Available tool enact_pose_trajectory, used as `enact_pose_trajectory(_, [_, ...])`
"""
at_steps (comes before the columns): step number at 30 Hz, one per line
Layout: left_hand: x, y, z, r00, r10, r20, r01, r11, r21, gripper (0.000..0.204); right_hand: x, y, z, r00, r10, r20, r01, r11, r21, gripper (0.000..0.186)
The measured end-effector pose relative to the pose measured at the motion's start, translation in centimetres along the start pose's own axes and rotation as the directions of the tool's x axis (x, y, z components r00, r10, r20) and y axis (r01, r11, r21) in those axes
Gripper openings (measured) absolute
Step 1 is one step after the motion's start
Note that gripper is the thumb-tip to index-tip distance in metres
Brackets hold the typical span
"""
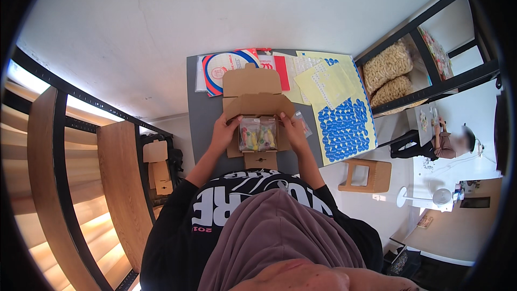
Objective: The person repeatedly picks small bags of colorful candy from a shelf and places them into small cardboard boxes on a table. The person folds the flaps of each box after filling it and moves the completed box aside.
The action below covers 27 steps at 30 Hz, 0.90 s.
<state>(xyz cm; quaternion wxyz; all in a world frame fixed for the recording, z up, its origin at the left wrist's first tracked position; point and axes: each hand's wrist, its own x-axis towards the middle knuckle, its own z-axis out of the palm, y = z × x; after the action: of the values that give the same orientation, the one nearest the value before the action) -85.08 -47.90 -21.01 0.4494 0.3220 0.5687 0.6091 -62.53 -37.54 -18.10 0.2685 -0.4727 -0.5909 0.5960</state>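
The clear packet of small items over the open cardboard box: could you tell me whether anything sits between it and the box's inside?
Nothing visible does. The left hand and right hand hold the clear packet by its sides, right over the open cardboard box. The lid flap stands folded back, away from the person, clear of the opening.

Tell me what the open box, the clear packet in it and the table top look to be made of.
Open box: plain brown cardboard, matte, with creased flaps and a tab slot. Clear packet: seemingly thin transparent plastic, glossy, since its yellow and pink contents show through; both the left hand and right hand hold it at the box. Table top: smooth matte grey, material unclear.
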Motion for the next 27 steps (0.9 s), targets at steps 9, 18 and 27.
enact_pose_trajectory(9, [-2.9, 3.6, 1.5, 0.989, 0.037, 0.14, -0.095, 0.897, 0.431, 0.057, -2.8, -2.7, 1.3, 0.969, -0.24, 0.059, 0.235, 0.82, -0.522, 0.029])
enact_pose_trajectory(18, [-3.3, 4.2, 1.3, 0.975, 0.037, 0.221, -0.141, 0.868, 0.477, 0.07, -3.0, -3.1, 1.3, 0.983, -0.16, 0.095, 0.186, 0.848, -0.496, 0.03])
enact_pose_trajectory(27, [-3.9, 4.6, 0.8, 0.968, 0.019, 0.249, -0.117, 0.916, 0.384, 0.078, -2.7, -0.4, 0.7, 0.956, -0.23, 0.181, 0.293, 0.72, -0.629, 0.051])
